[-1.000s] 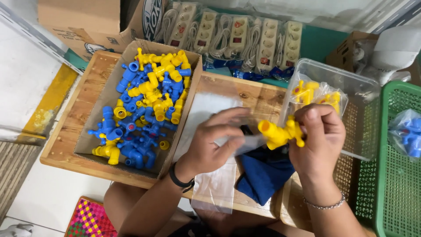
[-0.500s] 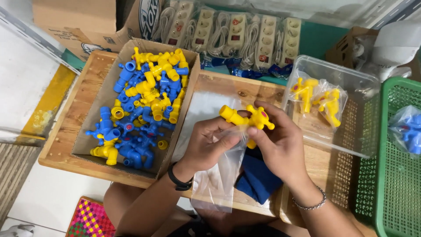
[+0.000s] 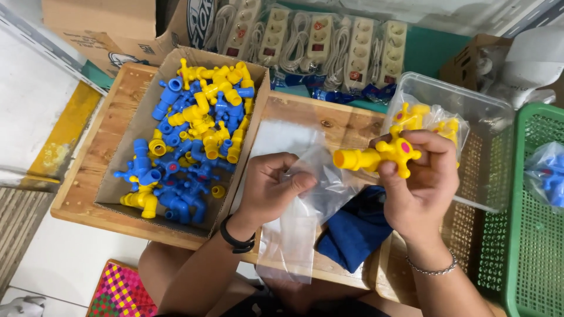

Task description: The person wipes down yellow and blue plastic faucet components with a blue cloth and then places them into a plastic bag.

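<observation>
Over the lap, at the near edge of the wooden tray (image 3: 88,194), a clear plastic bag (image 3: 294,235) is pinched at its mouth by the left hand (image 3: 271,188), whose fingers are curled shut on the film. A yellow tap (image 3: 379,155) is gripped by the closed right hand (image 3: 420,182), its cross handle between the fingertips and its spout pointed left toward the bag. A blue cloth (image 3: 355,232) is seen under both hands. Half a second earlier the tap was held lower and further left, just above the bag; it has since been raised and drawn right. Beyond the left hand, a cardboard box (image 3: 135,135) is filled with blue and yellow taps. Behind the right hand, bagged yellow taps are kept in a clear tub (image 3: 464,105), with a green basket (image 3: 534,235) beside it. Farthest off, packed power strips (image 3: 317,41) are laid in a row.
</observation>
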